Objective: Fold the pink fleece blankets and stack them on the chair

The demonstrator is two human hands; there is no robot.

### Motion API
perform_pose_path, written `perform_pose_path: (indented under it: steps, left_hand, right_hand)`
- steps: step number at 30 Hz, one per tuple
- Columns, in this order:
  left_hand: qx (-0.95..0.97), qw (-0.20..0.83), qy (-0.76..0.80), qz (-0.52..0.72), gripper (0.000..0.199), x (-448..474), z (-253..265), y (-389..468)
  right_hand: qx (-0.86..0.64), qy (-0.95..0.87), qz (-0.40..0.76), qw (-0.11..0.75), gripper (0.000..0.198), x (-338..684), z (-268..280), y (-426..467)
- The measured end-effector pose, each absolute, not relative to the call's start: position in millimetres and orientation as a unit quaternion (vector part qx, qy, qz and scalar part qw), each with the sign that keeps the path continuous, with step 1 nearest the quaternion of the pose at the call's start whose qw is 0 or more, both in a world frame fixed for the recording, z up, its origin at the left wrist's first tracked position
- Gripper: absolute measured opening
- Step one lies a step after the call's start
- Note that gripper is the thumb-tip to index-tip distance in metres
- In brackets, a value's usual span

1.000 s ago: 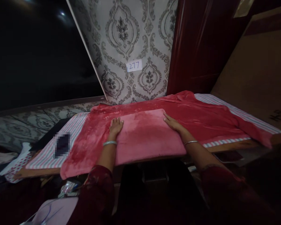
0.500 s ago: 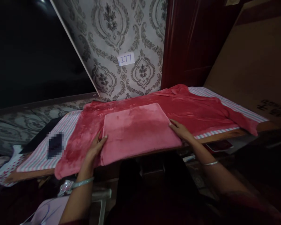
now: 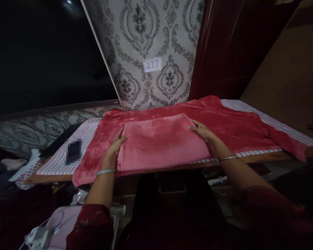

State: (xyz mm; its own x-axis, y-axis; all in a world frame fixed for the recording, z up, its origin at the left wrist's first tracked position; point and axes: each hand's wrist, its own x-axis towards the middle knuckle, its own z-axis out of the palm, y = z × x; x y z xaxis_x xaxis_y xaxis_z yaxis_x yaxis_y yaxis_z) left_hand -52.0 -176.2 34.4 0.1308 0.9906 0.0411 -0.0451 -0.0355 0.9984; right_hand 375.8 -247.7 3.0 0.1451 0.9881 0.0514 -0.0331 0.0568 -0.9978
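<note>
A folded pink plush cloth [image 3: 161, 144] lies near the front edge of the table, its layers stacked in a flat rectangle. My left hand [image 3: 116, 144] grips its left edge, thumb on top and fingers along the side. At the right edge, my right hand [image 3: 205, 133] holds it with the thumb over the top and the other fingers partly hidden. Beneath and behind it, a larger red plush cloth [image 3: 224, 121] is spread out, with a long narrow part reaching to the right.
A striped cloth [image 3: 87, 132] covers the wooden table [image 3: 50, 178]; a dark blurred-out rectangle [image 3: 73, 152] is on its left. Behind stand a large black screen [image 3: 47, 52] and a patterned wall with a "277" label [image 3: 152, 64]. A cardboard box [image 3: 289, 69] leans at right.
The folded pink cloth has shifted slightly back from the table's front edge, and both hands have slid toward its far corners. My view has turned a little to the left.
</note>
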Motion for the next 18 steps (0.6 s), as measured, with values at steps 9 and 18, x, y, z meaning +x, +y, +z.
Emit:
perform_pose_path:
  steps: [9, 18]
  left_hand:
    - [0.543, 0.504, 0.424, 0.521, 0.07, -53, 73, -130]
    - [0.517, 0.422, 0.512, 0.541, 0.038, -72, -20, -184]
  right_hand:
    - [-0.514, -0.487, 0.353, 0.612, 0.064, 395, 41, -218]
    - [-0.623, -0.417, 0.297, 0.591, 0.036, 392, -55, -276]
